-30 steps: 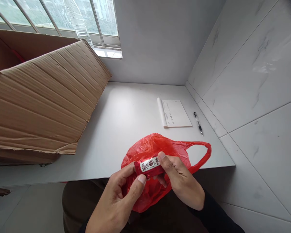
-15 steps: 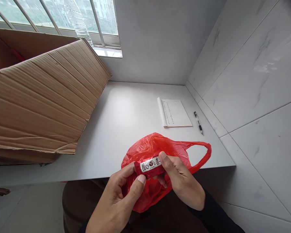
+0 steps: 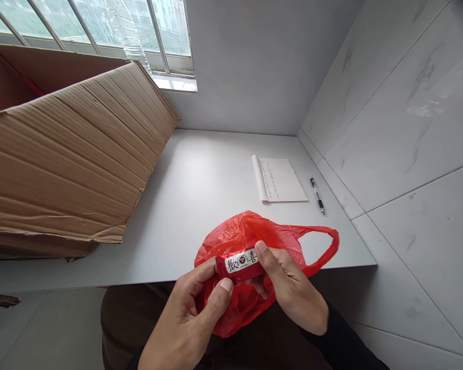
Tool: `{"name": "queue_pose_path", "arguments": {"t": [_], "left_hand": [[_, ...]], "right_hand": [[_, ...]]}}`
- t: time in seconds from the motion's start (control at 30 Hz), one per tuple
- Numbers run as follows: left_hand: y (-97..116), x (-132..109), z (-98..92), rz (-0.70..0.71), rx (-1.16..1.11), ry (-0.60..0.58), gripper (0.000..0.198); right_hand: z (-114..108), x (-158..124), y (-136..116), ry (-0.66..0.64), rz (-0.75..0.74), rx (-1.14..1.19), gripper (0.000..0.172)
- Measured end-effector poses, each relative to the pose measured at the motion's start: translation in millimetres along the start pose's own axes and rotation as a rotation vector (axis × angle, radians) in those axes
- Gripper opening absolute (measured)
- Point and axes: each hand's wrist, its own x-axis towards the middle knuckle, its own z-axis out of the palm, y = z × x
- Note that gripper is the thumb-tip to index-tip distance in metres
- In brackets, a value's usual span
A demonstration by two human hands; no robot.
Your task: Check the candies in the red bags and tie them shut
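A small red wrapped packet (image 3: 242, 261), shiny with a white label and dark Chinese characters, is held level between both hands. My left hand (image 3: 195, 303) pinches its left end with thumb and index finger. At the other end, my right hand (image 3: 289, 285) grips it, the thumb on top and the fingers partly hidden beneath. Behind and below the packet hangs a thin red plastic bag (image 3: 231, 231) at the table's front edge. Its loop handle (image 3: 335, 239) sticks out to the right of my right hand. What the bag holds is hidden.
A large cardboard box (image 3: 77, 164) takes up the left of the white table (image 3: 200, 180), with something red inside. An opened notepad (image 3: 283, 180) with handwriting lies at the back right, a pen (image 3: 318, 197) beside it. Tiled wall (image 3: 416, 154) bounds the right side.
The view has shifted slightly, so everything sits a little farther right in the picture. Both hands keep the same hold on the red packet.
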Motion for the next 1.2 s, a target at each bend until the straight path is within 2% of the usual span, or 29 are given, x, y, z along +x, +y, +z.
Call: {"name": "queue_pose_path", "arguments": {"t": [0.33,0.57,0.8,1.2], "left_hand": [[5.9,3.0,2.7,0.039,-0.065,-0.020,0.028],[5.6,1.9,0.8,0.008,-0.034,-0.022,0.035],[7.3,4.4,2.0,0.056,-0.037,-0.027,0.031],[4.3,2.9,-1.4,0.042,-0.059,-0.023,0.032]], "right_hand": [[-0.7,-0.4,1.2,0.013,0.020,-0.025,0.057],[-1.1,-1.8,-0.1,0.010,0.015,-0.030,0.057],[-0.7,-3.4,-0.9,0.009,0.016,-0.031,0.058],[-1.9,-3.2,-3.2,0.008,0.037,-0.057,0.061]]}}
